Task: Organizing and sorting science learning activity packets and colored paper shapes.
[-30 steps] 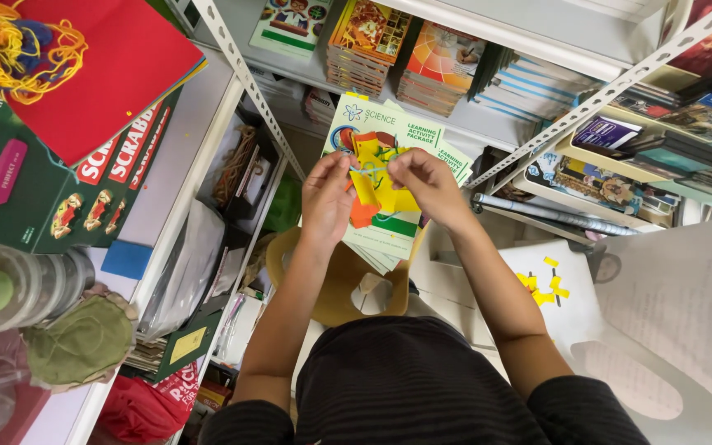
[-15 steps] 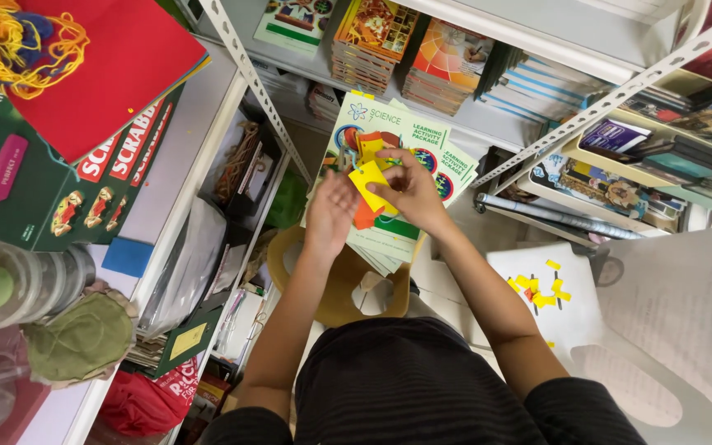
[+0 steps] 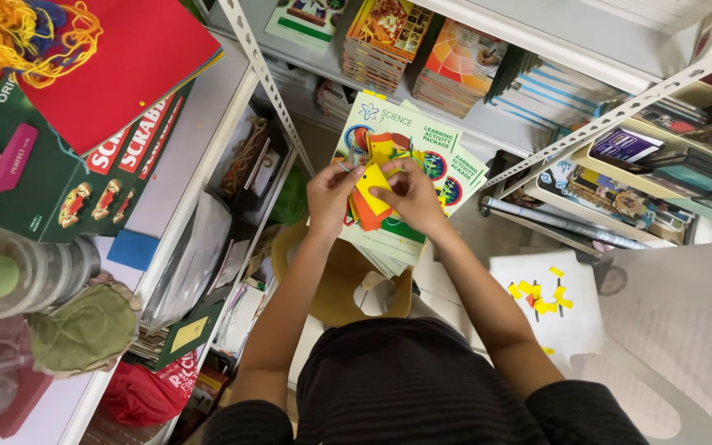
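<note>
Right now I have both hands raised together over a stack of white and green activity booklets [image 3: 422,165], and between them sits a small yellow paper square [image 3: 375,178] backed by a loose bunch of orange and yellow paper pieces [image 3: 366,210]. My left hand [image 3: 331,194] has its grip pinched on the left edge of the yellow square, thumb and fingertips pressed together on the paper. My right hand [image 3: 409,198] meets it from the other side, its grip also closed on the same yellow square, so the two grips nearly touch across it. Just under the grips, the orange pieces fan out below and to the left of the square. Beneath my wrists, nearer my body, a tan wooden stool seat [image 3: 339,280] shows under the booklets. Well off to the right of the right grip lies a white sheet of paper [image 3: 537,321] scattered with small yellow and orange paper scraps [image 3: 541,297]. Far to the left of the left grip, a white shelf [image 3: 175,165] carries a dark green board game box [image 3: 67,189], a red sheet of card [image 3: 117,58] and a tangle of yellow yarn [image 3: 26,33]. Beyond the grips, stacked books [image 3: 455,66] fill a pale metal rack [image 3: 488,124].
</note>
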